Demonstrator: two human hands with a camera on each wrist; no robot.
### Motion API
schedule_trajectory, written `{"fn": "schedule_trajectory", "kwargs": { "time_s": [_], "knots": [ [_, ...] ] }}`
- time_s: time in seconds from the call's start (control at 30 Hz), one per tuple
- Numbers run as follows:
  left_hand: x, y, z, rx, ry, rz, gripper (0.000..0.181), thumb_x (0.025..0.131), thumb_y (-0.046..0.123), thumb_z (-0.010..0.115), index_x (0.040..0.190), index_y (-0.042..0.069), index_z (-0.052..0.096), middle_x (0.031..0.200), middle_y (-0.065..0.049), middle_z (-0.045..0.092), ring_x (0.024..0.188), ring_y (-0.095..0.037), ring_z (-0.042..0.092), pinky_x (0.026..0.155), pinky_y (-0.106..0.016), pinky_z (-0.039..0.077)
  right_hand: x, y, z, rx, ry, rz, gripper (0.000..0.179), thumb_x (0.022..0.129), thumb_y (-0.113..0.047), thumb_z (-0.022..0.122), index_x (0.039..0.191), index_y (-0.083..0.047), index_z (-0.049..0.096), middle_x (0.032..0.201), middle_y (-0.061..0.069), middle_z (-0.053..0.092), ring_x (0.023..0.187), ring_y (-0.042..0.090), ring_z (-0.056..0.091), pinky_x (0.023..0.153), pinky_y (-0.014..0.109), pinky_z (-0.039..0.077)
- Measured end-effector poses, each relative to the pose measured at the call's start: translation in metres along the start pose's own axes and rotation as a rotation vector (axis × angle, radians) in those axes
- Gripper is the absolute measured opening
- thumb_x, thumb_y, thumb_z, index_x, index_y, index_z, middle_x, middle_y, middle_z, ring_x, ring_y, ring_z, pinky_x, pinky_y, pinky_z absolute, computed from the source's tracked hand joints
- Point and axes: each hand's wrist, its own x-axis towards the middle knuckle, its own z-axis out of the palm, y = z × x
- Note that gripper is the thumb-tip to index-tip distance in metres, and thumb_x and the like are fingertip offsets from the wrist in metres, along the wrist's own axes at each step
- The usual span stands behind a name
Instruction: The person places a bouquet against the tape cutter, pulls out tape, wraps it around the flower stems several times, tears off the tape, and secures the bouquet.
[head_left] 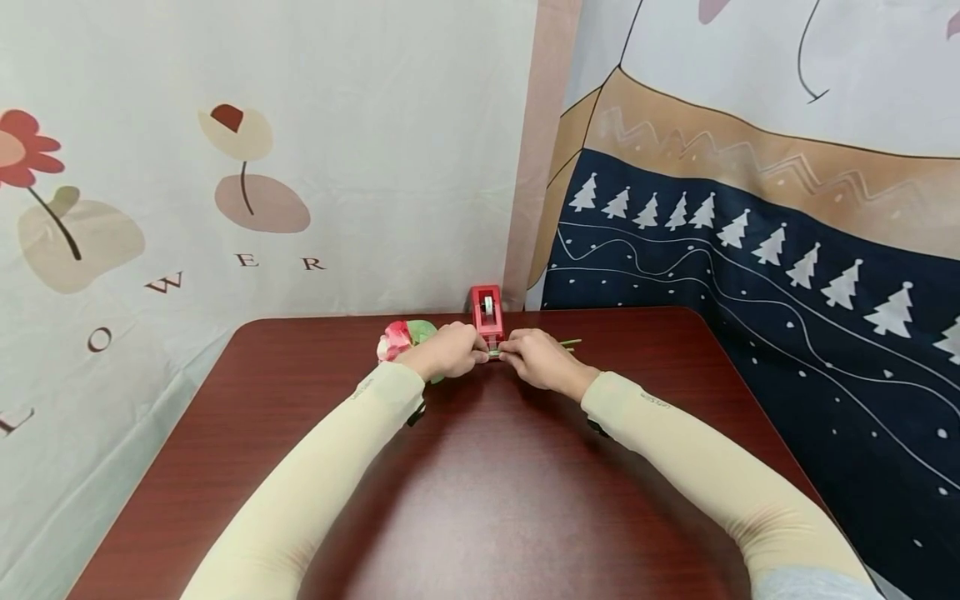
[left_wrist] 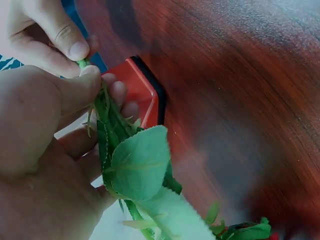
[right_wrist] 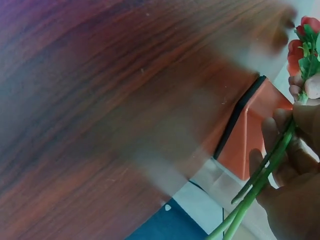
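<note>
A small bunch of flowers lies crosswise between the two hands, its pink, red and white blossoms (head_left: 393, 342) at the left and its green stems (right_wrist: 265, 175) running out to the right. My left hand (head_left: 448, 350) pinches the stems between thumb and fingers just below the leaves (left_wrist: 140, 162). Close beside it, my right hand (head_left: 543, 360) grips the same stems, with thumb and fingertips near the left thumb. Right behind the fingertips stands a red tape dispenser (head_left: 476, 312); a clear strip shows at its front, by the stems. Fingers hide part of the stems.
The dark reddish wooden table (head_left: 495, 483) reaches back to a white printed cloth (head_left: 405, 167). A navy cloth (head_left: 675, 250) with white trees hangs along the right side.
</note>
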Motion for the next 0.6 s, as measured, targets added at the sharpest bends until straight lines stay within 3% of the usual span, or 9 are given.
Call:
{"fn": "schedule_trajectory", "kwargs": {
  "time_s": [0.13,0.43,0.5,0.6],
  "knots": [
    [-0.001,0.001,0.001,0.039,0.027,0.011,0.023,0.110,0.024,0.069,0.122,0.012,0.085,0.125,-0.005,0.084,0.118,-0.026,0.077,0.106,-0.047,0.059,0.002,0.000,-0.002,0.015,-0.016,0.017,0.023,0.108,-0.017,0.072,0.126,-0.008,0.083,0.111,0.007,0.080,0.098,0.018,0.074,0.094,0.039,0.064],
    [-0.006,0.007,-0.001,0.161,0.085,0.044,0.018,0.108,0.024,0.071,0.113,0.015,0.087,0.111,-0.002,0.086,0.104,-0.023,0.078,0.104,-0.048,0.056,0.009,0.000,-0.009,0.066,-0.064,0.066,0.029,0.111,-0.018,0.063,0.128,-0.005,0.081,0.126,0.011,0.081,0.110,0.021,0.077,0.102,0.042,0.063],
    [-0.007,0.007,0.000,0.190,0.102,0.058,0.017,0.108,0.023,0.072,0.111,0.016,0.088,0.109,-0.002,0.086,0.105,-0.024,0.078,0.103,-0.049,0.055,0.011,0.000,-0.012,0.090,-0.078,0.094,0.030,0.111,-0.019,0.062,0.128,-0.005,0.081,0.122,0.010,0.082,0.103,0.019,0.076,0.098,0.041,0.064],
    [-0.006,0.007,0.001,0.238,0.143,0.084,0.016,0.107,0.024,0.074,0.110,0.017,0.088,0.108,-0.002,0.086,0.108,-0.025,0.079,0.100,-0.050,0.055,0.015,0.003,-0.018,0.129,-0.114,0.142,0.029,0.112,-0.021,0.061,0.126,-0.006,0.082,0.098,0.007,0.081,0.083,0.016,0.069,0.084,0.035,0.062]
  ]
}}
